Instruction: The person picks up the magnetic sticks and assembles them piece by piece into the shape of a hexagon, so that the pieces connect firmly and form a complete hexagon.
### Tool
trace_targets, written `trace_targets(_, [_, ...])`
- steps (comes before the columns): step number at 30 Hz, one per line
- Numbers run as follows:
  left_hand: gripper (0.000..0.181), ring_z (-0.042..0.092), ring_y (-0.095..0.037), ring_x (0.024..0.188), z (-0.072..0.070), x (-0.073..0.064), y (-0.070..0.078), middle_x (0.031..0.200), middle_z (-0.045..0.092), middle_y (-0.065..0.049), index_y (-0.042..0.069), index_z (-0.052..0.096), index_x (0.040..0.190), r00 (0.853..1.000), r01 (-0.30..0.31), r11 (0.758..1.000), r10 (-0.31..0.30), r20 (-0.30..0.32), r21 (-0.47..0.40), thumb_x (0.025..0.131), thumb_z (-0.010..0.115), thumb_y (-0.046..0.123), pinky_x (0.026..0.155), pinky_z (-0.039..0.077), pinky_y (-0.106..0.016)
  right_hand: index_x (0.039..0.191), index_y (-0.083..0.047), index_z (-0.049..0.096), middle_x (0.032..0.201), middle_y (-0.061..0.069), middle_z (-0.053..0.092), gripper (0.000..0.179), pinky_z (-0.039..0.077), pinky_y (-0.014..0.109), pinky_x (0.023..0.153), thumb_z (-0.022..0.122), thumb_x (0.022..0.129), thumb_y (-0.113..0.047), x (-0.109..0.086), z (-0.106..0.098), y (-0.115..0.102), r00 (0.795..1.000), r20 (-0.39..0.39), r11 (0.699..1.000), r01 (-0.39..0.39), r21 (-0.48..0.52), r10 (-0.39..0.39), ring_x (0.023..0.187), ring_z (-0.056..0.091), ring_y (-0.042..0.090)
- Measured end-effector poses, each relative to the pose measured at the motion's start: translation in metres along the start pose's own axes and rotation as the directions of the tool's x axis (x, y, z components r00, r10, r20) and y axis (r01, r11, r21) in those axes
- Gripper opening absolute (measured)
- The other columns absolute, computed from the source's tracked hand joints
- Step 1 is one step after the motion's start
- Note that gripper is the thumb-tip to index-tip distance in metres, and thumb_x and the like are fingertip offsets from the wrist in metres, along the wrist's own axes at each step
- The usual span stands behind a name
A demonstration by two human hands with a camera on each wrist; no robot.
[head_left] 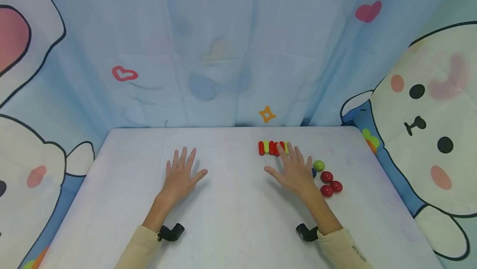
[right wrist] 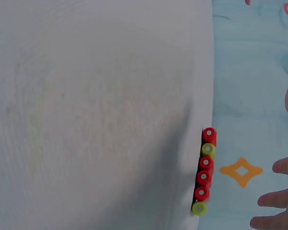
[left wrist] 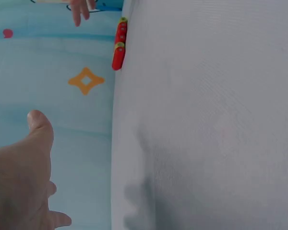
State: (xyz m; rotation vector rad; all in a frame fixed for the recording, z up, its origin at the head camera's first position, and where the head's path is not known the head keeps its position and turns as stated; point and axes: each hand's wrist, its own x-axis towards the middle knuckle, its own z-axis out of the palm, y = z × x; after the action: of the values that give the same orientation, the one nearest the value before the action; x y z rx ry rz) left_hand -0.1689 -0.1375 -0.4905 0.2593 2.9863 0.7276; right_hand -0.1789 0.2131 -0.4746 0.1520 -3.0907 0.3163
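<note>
My left hand (head_left: 180,180) is spread with straight fingers over the left half of the white table, holding nothing. Its thumb (left wrist: 37,122) shows in the left wrist view. On the right, my right hand (head_left: 294,173) is spread the same way, and its fingertips overlap the end of a row of small red and yellow-green tubes (head_left: 271,148). In the right wrist view the tubes (right wrist: 205,163) lie side by side, each with a pale hole in its end. Beside that hand sit several glossy red balls (head_left: 326,177), a green ball (head_left: 318,166) and a blue ball (head_left: 314,173), partly hidden by the hand.
A light blue curtain (head_left: 208,24) with printed hearts and stars hangs behind the table (head_left: 231,219). Large printed bear-like figures (head_left: 428,144) flank both sides. Black wrist mounts (head_left: 171,232) stick inward from the sleeve cuffs.
</note>
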Motion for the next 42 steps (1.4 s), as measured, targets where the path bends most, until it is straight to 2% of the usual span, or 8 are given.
trace_targets(11, [0.083, -0.002, -0.04, 0.151, 0.009, 0.008, 0.012, 0.164, 0.004, -0.014, 0.022, 0.01, 0.157, 0.999, -0.036, 0.999, 0.037, 0.038, -0.04, 0.094, 0.043, 0.065, 0.117, 0.005, -0.065, 0.154, -0.016, 0.024, 0.156, 0.025, 0.024, 0.094, 0.017, 0.078, 0.104, 0.051, 0.084, -0.072, -0.001, -0.001, 0.019, 1.0, -0.007, 1.0, -0.023, -0.008, 0.023, 0.141, 0.025, 0.05])
trace_targets(17, [0.081, 0.005, -0.041, 0.151, 0.011, 0.016, 0.021, 0.163, 0.011, -0.015, 0.018, 0.017, 0.156, 0.998, -0.053, 0.986, 0.058, 0.026, -0.16, 0.095, 0.041, 0.064, 0.119, 0.011, -0.061, 0.153, -0.012, 0.026, 0.156, 0.026, 0.026, 0.092, 0.025, 0.075, 0.104, 0.05, 0.086, -0.07, -0.001, -0.004, 0.026, 1.0, 0.0, 0.996, -0.031, 0.078, 0.031, 0.139, 0.03, 0.049])
trace_targets(23, [0.08, 0.004, -0.039, 0.151, 0.015, 0.021, 0.027, 0.164, 0.01, -0.014, 0.019, 0.017, 0.156, 0.997, -0.044, 0.981, 0.056, 0.06, -0.188, 0.094, 0.042, 0.064, 0.119, 0.012, -0.059, 0.153, -0.011, 0.025, 0.155, 0.026, 0.027, 0.09, 0.032, 0.071, 0.102, 0.053, 0.087, -0.066, -0.002, -0.004, 0.031, 0.999, 0.01, 0.99, -0.043, 0.133, 0.042, 0.138, 0.033, 0.049])
trace_targets(26, [0.079, 0.008, -0.037, 0.151, 0.018, 0.024, 0.029, 0.163, 0.013, -0.013, 0.018, 0.02, 0.156, 0.996, -0.053, 0.966, 0.071, 0.061, -0.254, 0.095, 0.044, 0.062, 0.118, 0.015, -0.059, 0.154, -0.012, 0.024, 0.155, 0.026, 0.027, 0.088, 0.034, 0.071, 0.101, 0.055, 0.088, -0.061, -0.002, -0.004, 0.036, 0.999, 0.019, 0.987, -0.047, 0.153, 0.045, 0.139, 0.031, 0.048])
trace_targets(31, [0.074, 0.021, -0.03, 0.15, 0.027, 0.032, 0.036, 0.161, 0.024, -0.009, 0.017, 0.027, 0.154, 0.993, -0.08, 0.92, 0.108, 0.052, -0.383, 0.096, 0.047, 0.057, 0.118, 0.023, -0.054, 0.153, -0.011, 0.027, 0.155, 0.023, 0.029, 0.083, 0.037, 0.067, 0.102, 0.059, 0.09, -0.054, -0.003, -0.002, 0.047, 0.999, 0.019, 0.965, -0.04, 0.258, 0.036, 0.141, 0.03, 0.043])
trace_targets(34, [0.072, 0.024, -0.027, 0.149, 0.032, 0.038, 0.041, 0.159, 0.027, -0.008, 0.017, 0.029, 0.153, 0.991, -0.096, 0.908, 0.127, 0.051, -0.409, 0.096, 0.049, 0.056, 0.118, 0.025, -0.051, 0.151, -0.01, 0.03, 0.154, 0.021, 0.032, 0.082, 0.039, 0.065, 0.102, 0.058, 0.09, -0.057, -0.005, -0.002, 0.053, 0.999, 0.012, 0.95, -0.044, 0.309, 0.042, 0.141, 0.032, 0.041])
trace_targets(39, [0.072, 0.025, -0.026, 0.148, 0.038, 0.047, 0.051, 0.159, 0.028, -0.007, 0.018, 0.03, 0.152, 0.985, -0.121, 0.899, 0.162, 0.062, -0.422, 0.095, 0.052, 0.056, 0.119, 0.025, -0.049, 0.151, -0.011, 0.031, 0.153, 0.022, 0.033, 0.085, 0.04, 0.066, 0.098, 0.056, 0.088, -0.062, -0.008, -0.005, 0.058, 0.998, 0.013, 0.95, -0.068, 0.306, 0.067, 0.139, 0.034, 0.043])
trace_targets(42, [0.072, 0.033, -0.026, 0.145, 0.041, 0.051, 0.055, 0.157, 0.031, -0.006, 0.018, 0.032, 0.151, 0.982, -0.128, 0.881, 0.178, 0.069, -0.456, 0.094, 0.053, 0.055, 0.115, 0.034, -0.046, 0.15, -0.011, 0.032, 0.152, 0.022, 0.034, 0.081, 0.041, 0.066, 0.098, 0.061, 0.089, -0.053, -0.013, -0.007, 0.061, 0.998, 0.007, 0.961, -0.058, 0.272, 0.058, 0.138, 0.036, 0.043])
